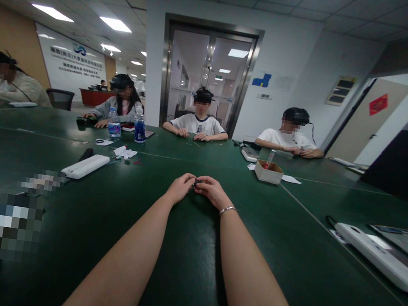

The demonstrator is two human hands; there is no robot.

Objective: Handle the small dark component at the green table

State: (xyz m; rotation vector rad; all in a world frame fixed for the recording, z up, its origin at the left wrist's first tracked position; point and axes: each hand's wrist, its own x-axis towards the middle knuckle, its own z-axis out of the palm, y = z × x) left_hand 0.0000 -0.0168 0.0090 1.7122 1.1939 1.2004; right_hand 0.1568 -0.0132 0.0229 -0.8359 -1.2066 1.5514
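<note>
Landmark: cardboard box (268, 172), open-topped, on the green table (187, 272); all places are taken from it.
Right wrist: thin bracelet (227, 209), nearer than the box and to its left.
Right hand (212, 190): fingers curled in, tips pinched on the small dark piece; left of the box.
Left hand (181, 187): pinched on the same piece, fingertips meeting the right's; further left of the box.
Small dark piece (197, 183): between both sets of fingertips, low over the table; too small to identify.
Handling (judgement): a tiny part, so rest the wrists on the table and work low, so that a slip lands close by.
Beyond: blue bottle (140, 130) well left of the box; other people seated past it.
</note>
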